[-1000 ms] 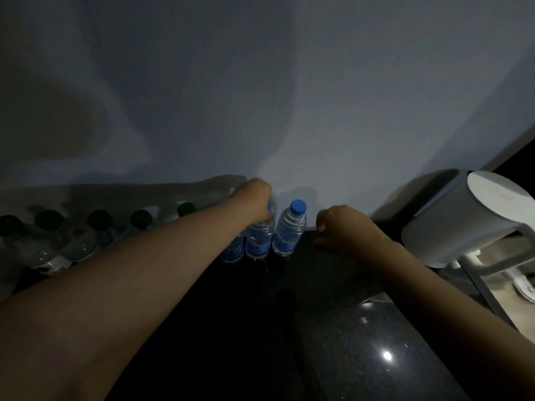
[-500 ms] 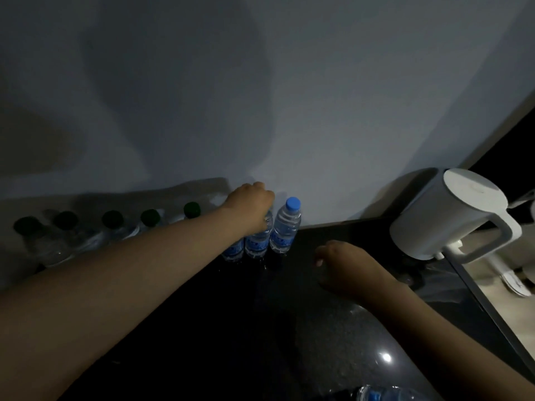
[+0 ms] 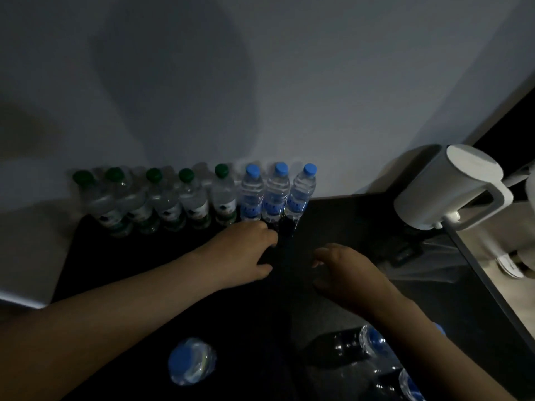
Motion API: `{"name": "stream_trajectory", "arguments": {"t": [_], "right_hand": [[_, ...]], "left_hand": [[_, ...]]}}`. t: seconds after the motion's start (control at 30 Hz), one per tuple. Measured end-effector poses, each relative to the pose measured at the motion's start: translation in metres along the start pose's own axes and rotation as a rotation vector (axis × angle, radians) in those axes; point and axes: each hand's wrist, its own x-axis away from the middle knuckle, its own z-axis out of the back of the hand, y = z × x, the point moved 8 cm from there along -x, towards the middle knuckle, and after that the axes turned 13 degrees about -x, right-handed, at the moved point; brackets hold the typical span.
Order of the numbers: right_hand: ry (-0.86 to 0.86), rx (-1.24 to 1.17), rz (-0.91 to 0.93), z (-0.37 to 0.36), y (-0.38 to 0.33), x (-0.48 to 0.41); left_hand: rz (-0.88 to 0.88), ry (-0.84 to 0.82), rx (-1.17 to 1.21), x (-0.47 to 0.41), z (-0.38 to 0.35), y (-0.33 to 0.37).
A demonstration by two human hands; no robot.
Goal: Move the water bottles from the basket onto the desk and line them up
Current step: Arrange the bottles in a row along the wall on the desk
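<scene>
Eight bottles upright in a row along the wall, right at the back of the dark table: five green-capped bottles on the left, then three blue-capped bottles packed side by side at the right end. My left grip is low at the foot of those blue ones, fingers loosely bent, thumb out, holding nothing. In this dim light I can't tell whether the fingertips touch the middle one. My right grip hovers over the table just to the right, fingers slack and a little curled, also empty. Nearer to me, a loose bottle points its blue cap up at me beside my left forearm. A few lying bottles show low on the right beside my right forearm, and I can't make out what they rest in. A white kettle stands by the table's far right edge.
</scene>
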Motion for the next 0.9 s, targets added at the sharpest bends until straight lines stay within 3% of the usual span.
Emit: {"name": "stream_trajectory", "arguments": {"t": [0.47,0.9], "right_hand": [[-0.093,-0.118,-0.030,-0.082,-0.034,0.041],[-0.042,-0.224,-0.144,-0.099,-0.035,0.067]], "left_hand": [[0.072,-0.155,0.162,0.140,-0.060,-0.017],[0.059,-0.117,0.145,0.151,-0.086,-0.019]]}}
